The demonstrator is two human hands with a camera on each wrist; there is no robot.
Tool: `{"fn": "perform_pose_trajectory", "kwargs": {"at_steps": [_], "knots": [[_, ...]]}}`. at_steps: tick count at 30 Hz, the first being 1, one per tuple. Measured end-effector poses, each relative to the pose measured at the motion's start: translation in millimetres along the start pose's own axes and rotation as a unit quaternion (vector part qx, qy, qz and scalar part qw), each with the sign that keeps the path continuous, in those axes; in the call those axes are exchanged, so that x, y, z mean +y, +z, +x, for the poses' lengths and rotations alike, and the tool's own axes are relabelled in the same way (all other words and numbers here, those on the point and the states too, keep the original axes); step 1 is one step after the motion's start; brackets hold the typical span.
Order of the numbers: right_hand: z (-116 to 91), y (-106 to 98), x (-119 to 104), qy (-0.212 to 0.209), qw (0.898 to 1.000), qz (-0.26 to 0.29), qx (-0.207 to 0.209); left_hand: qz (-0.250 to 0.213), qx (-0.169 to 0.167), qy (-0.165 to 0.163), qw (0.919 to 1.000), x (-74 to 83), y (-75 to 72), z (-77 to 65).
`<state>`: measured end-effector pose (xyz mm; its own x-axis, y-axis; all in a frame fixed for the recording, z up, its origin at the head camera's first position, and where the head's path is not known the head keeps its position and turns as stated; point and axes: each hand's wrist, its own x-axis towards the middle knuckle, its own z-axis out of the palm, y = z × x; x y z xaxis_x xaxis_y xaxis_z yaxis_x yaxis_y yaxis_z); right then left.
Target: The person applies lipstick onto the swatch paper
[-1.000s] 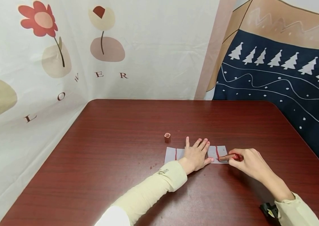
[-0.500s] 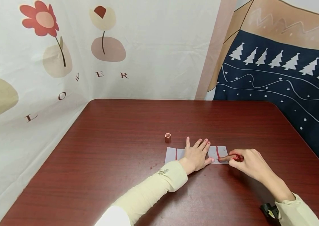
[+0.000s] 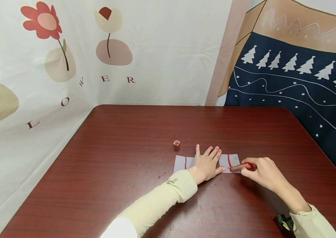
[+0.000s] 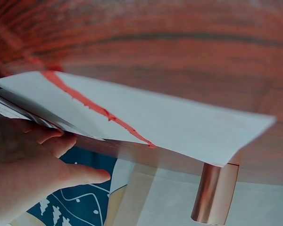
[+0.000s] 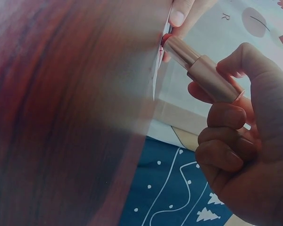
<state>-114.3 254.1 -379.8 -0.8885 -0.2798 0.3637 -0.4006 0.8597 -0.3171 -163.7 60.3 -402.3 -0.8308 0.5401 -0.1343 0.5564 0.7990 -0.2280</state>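
My right hand [image 3: 263,173] pinches an uncapped lipstick [image 3: 242,166] between thumb and fingers. In the right wrist view, the red tip of the lipstick [image 5: 212,77] meets the raised-looking edge of the paper [image 5: 156,77]. On the white paper [image 3: 234,159], a red streak runs down to that tip. My left hand [image 3: 206,165] rests flat with fingers spread over the middle. White paper [image 3: 180,162] with another red streak shows on its other side; whether it is one piece is hidden by the hand. The lipstick cap [image 3: 176,145] stands upright behind the left part.
Everything lies on a dark red wooden table [image 3: 111,148]. A white flower-print cloth [image 3: 162,49] hangs behind and to the left; a navy tree-print cloth [image 3: 290,82] hangs at the right. A black band [image 3: 284,222] sits at the right wrist.
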Motion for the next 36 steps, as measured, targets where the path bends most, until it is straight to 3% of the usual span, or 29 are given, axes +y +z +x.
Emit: {"fn": "perform_pose_trajectory", "kwargs": {"at_steps": [36], "knots": [[0.0,-1.6,-2.6,-0.010,1.000,-0.002,0.001,-0.001,0.000,-0.002,1.0000,0.9,1.8,0.4]]}}
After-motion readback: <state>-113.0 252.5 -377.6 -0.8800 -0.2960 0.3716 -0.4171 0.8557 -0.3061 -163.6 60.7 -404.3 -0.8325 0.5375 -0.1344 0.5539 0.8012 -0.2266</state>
